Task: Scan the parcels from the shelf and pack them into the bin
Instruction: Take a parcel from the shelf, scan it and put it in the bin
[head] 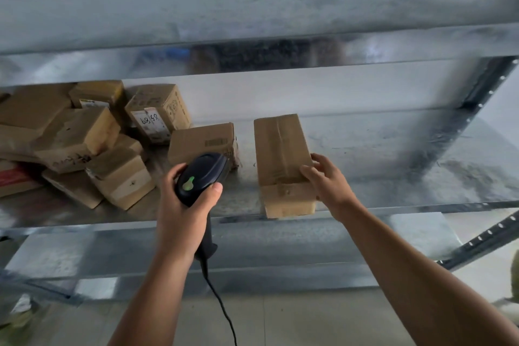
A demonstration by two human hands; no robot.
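I'm gripping a black corded handheld scanner [202, 177] with a green glowing mark in my left hand [184, 213], while my right hand [327, 185] is clasping the long plain brown cardboard parcel [280, 149] lying at the galvanised metal shelf's [393, 177] front edge. Leftward, a piled brown box [158, 112] is showing handwritten digits, "58" among them.

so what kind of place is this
Likely a parcel depot or warehouse stockroom: galvanized steel shelving, a heap of taped cardboard parcels, and a corded barcode scanner in the left hand while the right hand grips a long parcel.
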